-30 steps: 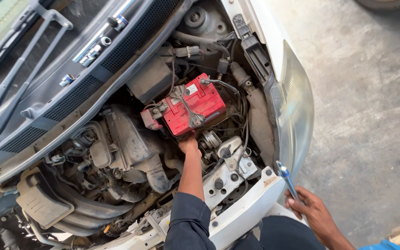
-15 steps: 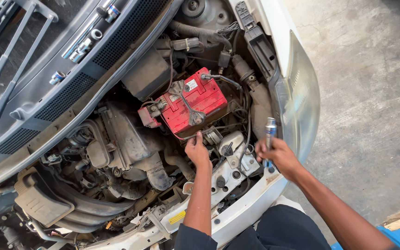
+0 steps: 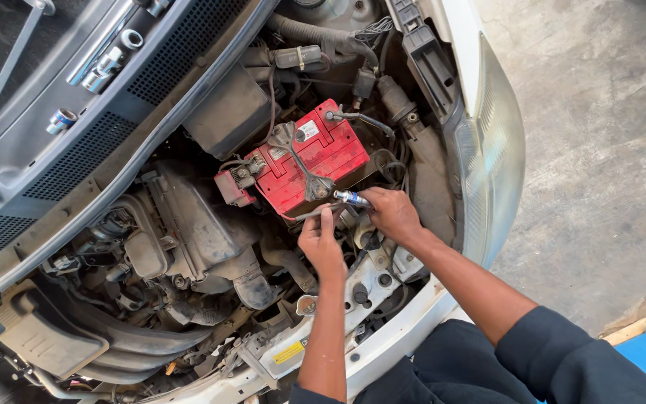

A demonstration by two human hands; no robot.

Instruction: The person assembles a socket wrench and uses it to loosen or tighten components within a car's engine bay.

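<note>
A red car battery [image 3: 304, 155] sits in the open engine bay, crossed by a grey hold-down bracket [image 3: 297, 157]. My right hand [image 3: 388, 212] is closed around a small tool with a blue and silver handle [image 3: 351, 197], its tip at the battery's near edge. My left hand [image 3: 321, 243] reaches in just below the battery, its index finger stretched up to touch the lower end of the bracket rod. Both forearms come in from the bottom of the frame over the car's white front edge.
A dark engine cover and hoses [image 3: 188, 232] fill the bay left of the battery. The headlight [image 3: 495, 150] borders the bay on the right, with concrete floor [image 3: 600, 112] beyond. Sockets [image 3: 61, 120] lie on the black cowl at upper left.
My right hand has come from outside the car by the headlight into the bay with the tool, reaching the battery's near edge. My left hand stays just below the battery.
</note>
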